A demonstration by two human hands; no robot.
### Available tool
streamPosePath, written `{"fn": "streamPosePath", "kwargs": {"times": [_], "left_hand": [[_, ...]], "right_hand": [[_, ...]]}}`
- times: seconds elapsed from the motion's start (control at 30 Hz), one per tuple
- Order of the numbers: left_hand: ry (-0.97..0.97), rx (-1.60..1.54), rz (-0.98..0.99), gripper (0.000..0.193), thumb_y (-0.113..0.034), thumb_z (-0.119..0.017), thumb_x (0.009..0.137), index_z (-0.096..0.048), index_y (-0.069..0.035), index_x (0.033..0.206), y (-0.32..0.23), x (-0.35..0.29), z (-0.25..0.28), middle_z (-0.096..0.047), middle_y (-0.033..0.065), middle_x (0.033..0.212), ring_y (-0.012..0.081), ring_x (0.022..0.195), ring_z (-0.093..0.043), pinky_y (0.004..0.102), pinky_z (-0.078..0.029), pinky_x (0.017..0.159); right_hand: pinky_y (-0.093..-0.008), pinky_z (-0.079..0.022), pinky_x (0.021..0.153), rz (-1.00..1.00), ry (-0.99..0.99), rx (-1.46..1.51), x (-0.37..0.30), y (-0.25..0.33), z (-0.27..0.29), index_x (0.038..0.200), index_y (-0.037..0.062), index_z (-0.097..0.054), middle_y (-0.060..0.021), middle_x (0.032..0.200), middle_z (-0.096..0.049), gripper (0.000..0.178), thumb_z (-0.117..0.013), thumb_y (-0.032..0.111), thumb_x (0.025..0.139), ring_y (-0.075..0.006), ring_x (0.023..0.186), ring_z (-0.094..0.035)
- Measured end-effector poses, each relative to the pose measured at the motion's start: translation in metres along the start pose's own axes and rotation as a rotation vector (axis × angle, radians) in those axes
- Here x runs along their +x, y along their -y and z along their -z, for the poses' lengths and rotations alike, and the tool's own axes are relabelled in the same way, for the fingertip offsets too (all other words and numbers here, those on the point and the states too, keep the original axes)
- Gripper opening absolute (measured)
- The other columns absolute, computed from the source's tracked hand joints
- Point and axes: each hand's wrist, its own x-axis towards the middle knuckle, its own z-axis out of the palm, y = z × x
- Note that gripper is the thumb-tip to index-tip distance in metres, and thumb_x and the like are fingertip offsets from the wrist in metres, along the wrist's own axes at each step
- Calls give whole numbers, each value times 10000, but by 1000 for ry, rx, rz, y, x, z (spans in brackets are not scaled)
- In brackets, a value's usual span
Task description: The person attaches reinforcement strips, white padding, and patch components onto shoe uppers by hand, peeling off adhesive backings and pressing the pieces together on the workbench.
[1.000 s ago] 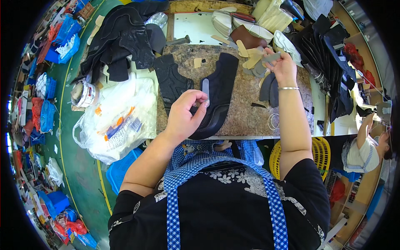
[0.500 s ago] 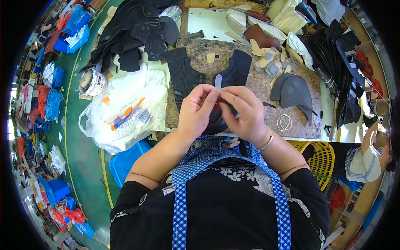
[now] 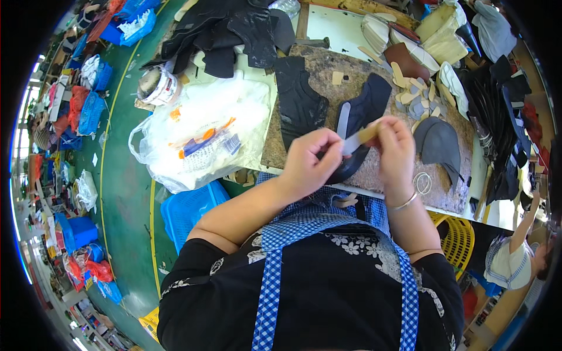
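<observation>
Our left hand (image 3: 313,164) and right hand (image 3: 396,155) both pinch the grey-and-tan strip (image 3: 355,141), fingertips nearly together; looks light and bendy to us, so we'd grip its ends.

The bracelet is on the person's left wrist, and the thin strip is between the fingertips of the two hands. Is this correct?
Not fully: the head view shows the bracelet on the right wrist, not the left. The thin strip is between the fingertips of the left hand and the right hand.
</observation>
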Motion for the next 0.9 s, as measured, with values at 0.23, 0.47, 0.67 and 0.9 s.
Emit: {"fn": "streamPosePath", "kwargs": {"times": [0.23, 0.47, 0.67, 0.9], "left_hand": [[-84, -382, 387, 164, -100, -428, 871, -552, -56, 773, 1, -13, 40, -622, 67, 733, 116, 591, -562, 210, -416, 567], [60, -579, 416, 189, -201, -474, 923, -542, -45, 840, 5, -13, 27, -600, 62, 735, 117, 571, -562, 218, -445, 549], [-54, 962, -422, 212, -42, -644, 727, -556, -10, 918, 26, -4, 50, -576, 94, 880, 245, 837, -554, 341, -453, 747], [-21, 1106, -358, 266, -60, -605, 728, -597, -31, 992, 16, -1, 47, -521, 99, 889, 285, 848, -506, 362, -433, 753]], "right_hand": [[-320, -478, 687, 566, 871, -941, -11, 43, 20, 945, 36, -580, -98, 871, -553, 310, -690, 75, 658, -280, 829, -570], [-237, -439, 543, 781, 402, -856, 20, 1, -26, 850, 16, -596, -65, 706, -579, 143, -671, 13, 729, -151, 627, -568], [-179, -418, 521, -46, 369, -331, 60, -29, -34, 854, -26, -608, -21, 729, -618, 122, -671, 47, 779, -51, 566, -523], [-201, -415, 487, -81, 339, -548, 60, -37, -48, 859, -28, -610, -38, 672, -623, 167, -689, 83, 761, -76, 511, -523]]}}
